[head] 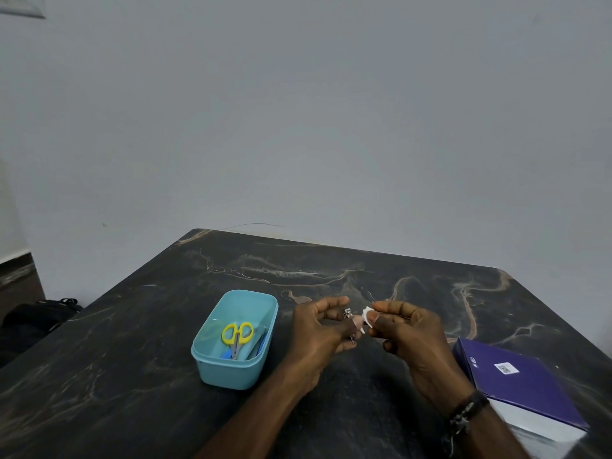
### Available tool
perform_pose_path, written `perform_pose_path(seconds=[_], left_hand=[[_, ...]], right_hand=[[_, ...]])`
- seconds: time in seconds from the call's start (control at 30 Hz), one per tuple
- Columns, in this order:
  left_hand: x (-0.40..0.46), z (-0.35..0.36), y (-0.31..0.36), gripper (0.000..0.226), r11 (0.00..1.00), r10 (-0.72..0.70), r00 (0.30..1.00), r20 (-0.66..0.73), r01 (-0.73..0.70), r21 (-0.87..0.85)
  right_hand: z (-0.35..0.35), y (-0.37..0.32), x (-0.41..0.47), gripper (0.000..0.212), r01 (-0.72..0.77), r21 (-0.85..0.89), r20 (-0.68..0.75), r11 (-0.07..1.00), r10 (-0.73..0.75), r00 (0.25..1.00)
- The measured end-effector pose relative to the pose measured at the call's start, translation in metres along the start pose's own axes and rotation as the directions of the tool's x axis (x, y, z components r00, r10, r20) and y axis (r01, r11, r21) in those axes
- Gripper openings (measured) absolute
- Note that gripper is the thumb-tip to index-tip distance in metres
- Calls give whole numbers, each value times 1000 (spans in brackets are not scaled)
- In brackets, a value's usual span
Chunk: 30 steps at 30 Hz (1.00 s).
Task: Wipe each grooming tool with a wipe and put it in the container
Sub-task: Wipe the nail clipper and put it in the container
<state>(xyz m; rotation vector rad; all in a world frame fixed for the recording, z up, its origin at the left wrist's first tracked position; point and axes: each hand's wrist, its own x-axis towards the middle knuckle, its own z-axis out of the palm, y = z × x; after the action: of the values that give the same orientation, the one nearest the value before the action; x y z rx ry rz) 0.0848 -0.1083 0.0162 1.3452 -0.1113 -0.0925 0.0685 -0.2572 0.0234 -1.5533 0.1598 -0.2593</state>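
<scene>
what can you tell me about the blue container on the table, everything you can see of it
The container is a light blue, rounded-rectangular tub that looks like plastic, with a thicker rim and no lid on it. It stands upright on the dark marbled table, apart from the left hand, which does not touch it. Inside lie yellow-handled scissors with the handles toward the far end, plus a blue tool and slim pieces along the right wall that are too small to name.
</scene>
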Motion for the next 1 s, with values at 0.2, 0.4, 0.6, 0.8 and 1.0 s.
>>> perform_pose_path(seconds=[0.2, 0.4, 0.6, 0.8, 1.0], left_hand=[[1, -2, 0, 25, 998, 57, 995, -84, -59, -28], [5, 0, -4, 21, 994, 106, 991, -83, -106, 7], [7, -3, -6, 25, 990, 103, 995, 11, -104, 93], [8, -7, -6, 19, 988, 8, 994, 113, -25, 154], [7, -7, -4, 12, 983, -156, 982, 107, 144, 110]], right_hand=[[3, -5, -6, 20, -114, -22, 144, 993, 116, 983], [6, -8, -9, 22, -156, -7, 178, 988, 155, 972], [3, -10, -8, 20, -104, -44, 60, 994, 107, 992], [0, -7, -5, 18, 97, -383, 20, 919, -97, 995], [4, -1, -7, 24, 393, -710, 114, 585, -455, 883]])
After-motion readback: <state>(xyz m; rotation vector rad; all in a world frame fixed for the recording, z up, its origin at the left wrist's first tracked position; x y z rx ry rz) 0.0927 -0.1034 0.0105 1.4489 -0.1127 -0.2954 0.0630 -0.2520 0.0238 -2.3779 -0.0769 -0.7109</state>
